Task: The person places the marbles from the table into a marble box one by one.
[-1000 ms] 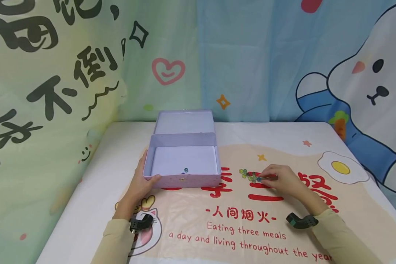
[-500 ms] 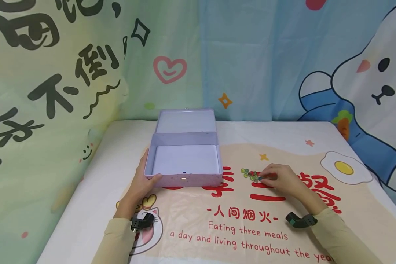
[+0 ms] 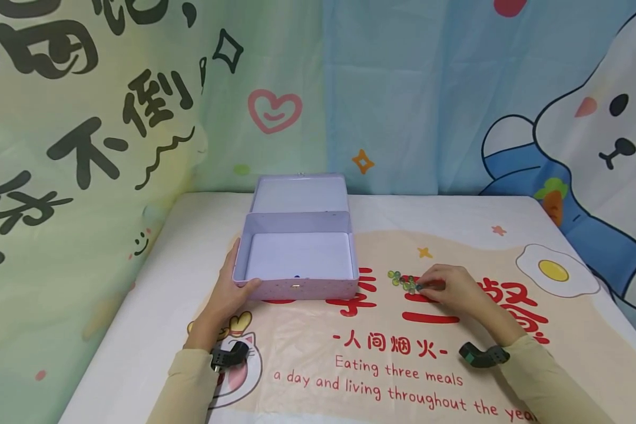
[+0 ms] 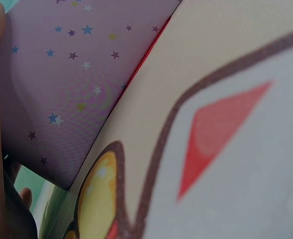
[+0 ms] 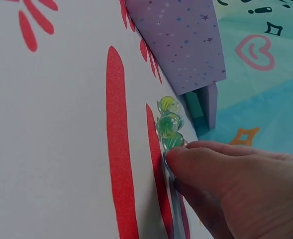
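Red Chinese letters [image 3: 391, 343] on the table cloth [image 3: 297, 353], low in the middle of the frame, say "人间烟火". Under them, red English words [image 3: 368, 380] say "Eating three meals a day and living throughout the yea", the end hidden. Bigger red letters [image 3: 430, 318] above are partly covered. Upper left, black letters [image 3: 156, 101] on the wall cloth [image 3: 297, 53] say "不倒".

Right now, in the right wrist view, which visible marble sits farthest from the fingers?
The yellow-green marble topping the row, nearest the purple box; the middle marble and lower marble look greener and sit closer to the fingers.
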`<state>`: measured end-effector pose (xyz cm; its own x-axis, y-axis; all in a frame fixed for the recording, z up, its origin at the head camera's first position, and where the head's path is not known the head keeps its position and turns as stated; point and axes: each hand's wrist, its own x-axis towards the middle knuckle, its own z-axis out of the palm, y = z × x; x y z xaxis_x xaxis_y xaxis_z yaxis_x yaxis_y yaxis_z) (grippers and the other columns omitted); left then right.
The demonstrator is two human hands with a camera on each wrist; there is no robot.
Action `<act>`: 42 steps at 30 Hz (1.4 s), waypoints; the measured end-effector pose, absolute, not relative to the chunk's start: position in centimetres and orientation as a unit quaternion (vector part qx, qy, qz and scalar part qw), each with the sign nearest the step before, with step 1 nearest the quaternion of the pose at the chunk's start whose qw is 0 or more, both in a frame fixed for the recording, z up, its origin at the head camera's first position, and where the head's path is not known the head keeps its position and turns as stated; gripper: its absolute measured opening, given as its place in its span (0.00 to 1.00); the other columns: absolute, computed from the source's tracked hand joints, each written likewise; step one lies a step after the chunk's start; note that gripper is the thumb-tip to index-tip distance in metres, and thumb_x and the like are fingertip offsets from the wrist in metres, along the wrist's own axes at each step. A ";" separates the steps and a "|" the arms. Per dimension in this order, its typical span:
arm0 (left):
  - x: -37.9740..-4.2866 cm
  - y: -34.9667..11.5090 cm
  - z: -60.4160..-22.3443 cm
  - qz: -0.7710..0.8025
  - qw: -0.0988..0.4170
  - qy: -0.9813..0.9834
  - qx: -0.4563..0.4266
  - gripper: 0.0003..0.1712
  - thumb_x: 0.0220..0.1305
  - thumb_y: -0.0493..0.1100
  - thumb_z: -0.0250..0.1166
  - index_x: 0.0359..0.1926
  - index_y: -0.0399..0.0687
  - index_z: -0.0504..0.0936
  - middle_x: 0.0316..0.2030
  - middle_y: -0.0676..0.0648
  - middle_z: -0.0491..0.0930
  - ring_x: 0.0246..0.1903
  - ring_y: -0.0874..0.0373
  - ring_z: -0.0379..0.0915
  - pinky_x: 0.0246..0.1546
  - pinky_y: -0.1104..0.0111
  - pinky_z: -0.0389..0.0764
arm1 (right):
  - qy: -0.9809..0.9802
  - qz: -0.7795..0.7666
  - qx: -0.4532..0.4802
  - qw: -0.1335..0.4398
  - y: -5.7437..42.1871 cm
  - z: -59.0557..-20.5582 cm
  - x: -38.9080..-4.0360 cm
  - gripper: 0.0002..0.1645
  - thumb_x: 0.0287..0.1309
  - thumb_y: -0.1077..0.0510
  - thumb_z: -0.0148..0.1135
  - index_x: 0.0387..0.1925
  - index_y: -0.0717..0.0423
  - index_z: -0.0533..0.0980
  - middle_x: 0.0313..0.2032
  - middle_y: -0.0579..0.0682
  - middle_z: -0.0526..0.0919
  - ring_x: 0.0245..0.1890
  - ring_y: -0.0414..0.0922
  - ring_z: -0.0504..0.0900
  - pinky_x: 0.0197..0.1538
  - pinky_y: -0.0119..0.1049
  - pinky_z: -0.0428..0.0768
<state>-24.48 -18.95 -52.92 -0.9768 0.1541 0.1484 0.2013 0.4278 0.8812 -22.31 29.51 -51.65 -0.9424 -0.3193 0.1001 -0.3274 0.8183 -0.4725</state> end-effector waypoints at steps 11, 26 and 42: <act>-24.4 -18.8 -52.8 -0.525 0.028 -0.843 -0.113 0.58 0.52 0.47 0.66 0.73 0.76 0.35 0.75 0.54 0.41 0.72 0.44 0.43 0.65 0.37 0.51 | -0.953 0.249 0.172 0.010 29.4 -51.6 -22.3 0.10 0.48 0.58 0.72 0.35 0.47 0.86 0.35 0.41 0.84 0.37 0.40 0.80 0.42 0.29 0.81; -24.6 -18.9 -53.1 -0.525 0.022 -0.844 -0.105 0.59 0.52 0.50 0.66 0.72 0.79 0.35 0.75 0.55 0.41 0.72 0.43 0.44 0.64 0.36 0.53 | -0.952 0.247 0.178 0.023 29.3 -51.5 -22.1 0.09 0.48 0.58 0.72 0.34 0.47 0.86 0.34 0.40 0.84 0.37 0.41 0.81 0.43 0.32 0.82; -24.4 -18.9 -52.9 -0.520 0.017 -0.849 -0.095 0.58 0.52 0.52 0.66 0.71 0.81 0.34 0.75 0.55 0.40 0.72 0.44 0.43 0.64 0.37 0.53 | -0.951 0.235 0.197 0.036 28.6 -50.0 -21.9 0.10 0.45 0.59 0.74 0.34 0.48 0.85 0.33 0.41 0.85 0.35 0.40 0.80 0.40 0.33 0.82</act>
<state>-24.40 -18.88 -52.85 -0.9814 0.1431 0.1280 0.1790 0.4413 0.8793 -21.88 28.59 -49.97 -0.9195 -0.3584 0.1613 -0.3922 0.8118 -0.4325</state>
